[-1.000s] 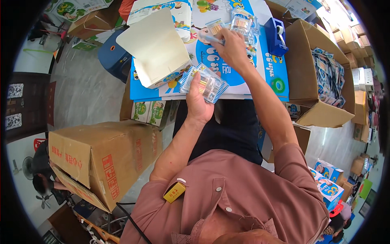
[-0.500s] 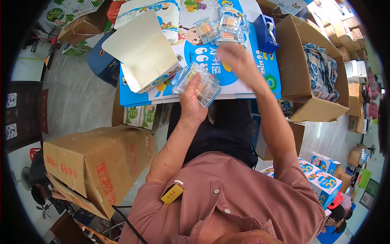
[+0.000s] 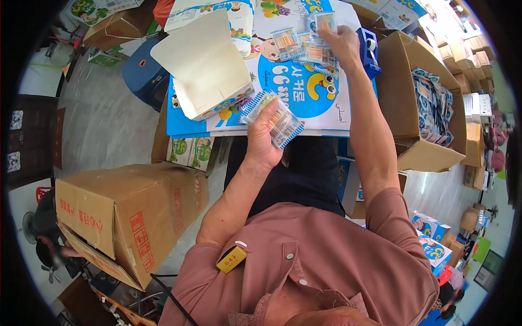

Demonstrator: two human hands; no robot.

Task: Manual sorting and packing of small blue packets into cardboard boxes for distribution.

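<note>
Already the left hand (image 3: 264, 140) grips several packets (image 3: 284, 123), while the right hand (image 3: 346, 48) touches another packet (image 3: 323, 22), grip unclear, with loose ones (image 3: 287, 43) left.

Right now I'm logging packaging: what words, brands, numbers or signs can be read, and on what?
I won't copy wording, only place it:
Blue-and-white printed sheet: large white lettering, legible.
Big lower-left carton: red characters, framed signs.
Yellow box on the shirt: characters too small.
Clear packets: print too small to read.
</note>
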